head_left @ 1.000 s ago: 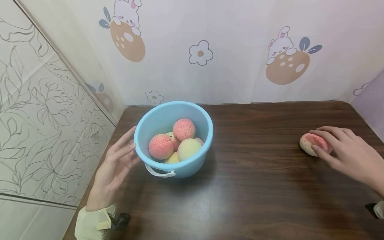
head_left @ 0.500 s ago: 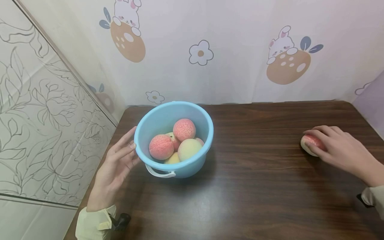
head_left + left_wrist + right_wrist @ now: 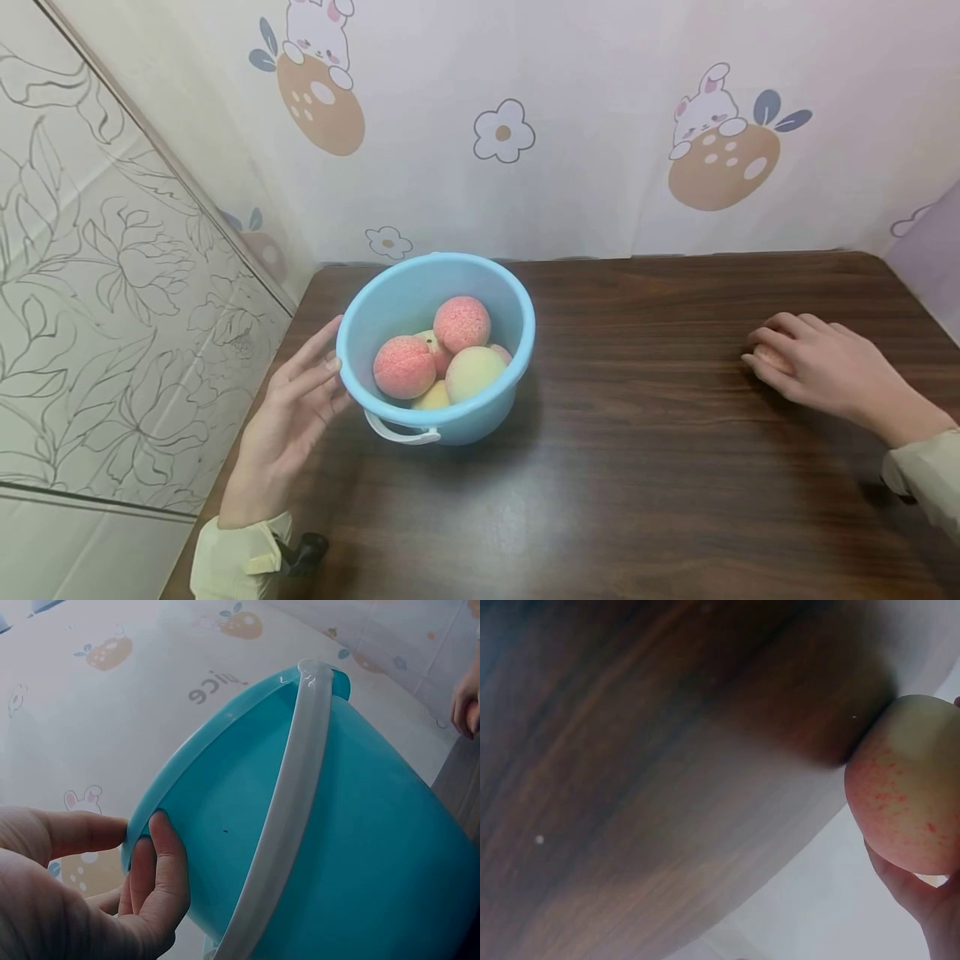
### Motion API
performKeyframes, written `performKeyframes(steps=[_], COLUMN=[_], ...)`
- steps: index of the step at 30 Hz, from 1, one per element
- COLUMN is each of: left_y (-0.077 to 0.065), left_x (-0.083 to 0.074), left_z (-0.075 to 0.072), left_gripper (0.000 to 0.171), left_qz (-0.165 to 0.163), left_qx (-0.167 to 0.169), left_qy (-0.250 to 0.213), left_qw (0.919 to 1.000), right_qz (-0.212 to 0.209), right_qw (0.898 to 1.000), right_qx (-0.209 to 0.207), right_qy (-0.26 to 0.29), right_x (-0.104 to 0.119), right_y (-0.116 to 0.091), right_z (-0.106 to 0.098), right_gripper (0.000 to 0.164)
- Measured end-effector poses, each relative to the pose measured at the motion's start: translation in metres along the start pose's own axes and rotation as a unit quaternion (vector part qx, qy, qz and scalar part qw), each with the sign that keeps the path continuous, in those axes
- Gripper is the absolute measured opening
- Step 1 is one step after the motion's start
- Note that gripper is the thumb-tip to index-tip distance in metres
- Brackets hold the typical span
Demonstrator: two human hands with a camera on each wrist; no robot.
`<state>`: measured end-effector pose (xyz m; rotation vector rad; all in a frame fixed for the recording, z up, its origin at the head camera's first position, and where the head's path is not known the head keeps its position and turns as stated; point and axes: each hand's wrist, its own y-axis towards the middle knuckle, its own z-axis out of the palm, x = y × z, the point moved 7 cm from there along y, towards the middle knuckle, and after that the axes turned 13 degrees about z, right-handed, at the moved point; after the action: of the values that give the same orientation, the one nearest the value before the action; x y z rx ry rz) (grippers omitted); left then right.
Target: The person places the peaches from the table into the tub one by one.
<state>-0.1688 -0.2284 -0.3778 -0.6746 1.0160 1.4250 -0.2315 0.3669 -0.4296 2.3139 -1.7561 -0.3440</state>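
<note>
On the left of the table stands a light blue bucket (image 3: 480,421) with a white handle (image 3: 281,817), tilted so its mouth faces me. Inside lie several peaches, among them two pink ones, such as the front-left pink peach (image 3: 405,367), and a pale one (image 3: 475,375). My left hand (image 3: 288,408) pinches the bucket's rim, its fingers (image 3: 171,862) against the outside just under the lip. Far to the right, my right hand (image 3: 825,367) grips a single peach (image 3: 907,787), pale with red speckles, close over the wood. Its fingers hide most of that peach in the head view.
The dark wooden table (image 3: 637,467) reaches back to a wall (image 3: 585,183) papered with rabbits and flowers. A panel with line-drawn flowers (image 3: 112,267) borders the left side, close beside the left forearm.
My right hand has moved slightly left and closed its fingers round the peach, which now shows less. The left hand and the bucket stay where they were.
</note>
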Motion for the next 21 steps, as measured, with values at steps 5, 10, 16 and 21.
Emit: performKeyframes(steps=[5, 10, 16, 21], left_y=[0.001, 0.002, 0.002, 0.002], left_x=[0.001, 0.001, 0.001, 0.002], left_z=[-0.001, -0.001, -0.002, -0.003], left_gripper=[0.06, 0.059, 0.058, 0.058], left_qz=[0.002, 0.007, 0.014, 0.012], left_qx=[-0.002, -0.001, -0.002, -0.002], left_qy=[0.002, -0.004, -0.016, -0.019], left_qw=[1.0, 1.0, 0.9998, 0.9997], right_qz=[-0.019, -0.042, -0.073, -0.101], right_qw=[1.0, 0.999, 0.995, 0.991], right_qx=[-0.012, -0.033, -0.067, -0.081], right_qy=[0.001, 0.005, 0.009, 0.023], right_x=[0.0, 0.001, 0.009, 0.025], right_y=[0.003, 0.005, 0.013, 0.022], right_z=[0.002, 0.0, -0.012, -0.026], right_gripper=[0.028, 0.032, 0.033, 0.036])
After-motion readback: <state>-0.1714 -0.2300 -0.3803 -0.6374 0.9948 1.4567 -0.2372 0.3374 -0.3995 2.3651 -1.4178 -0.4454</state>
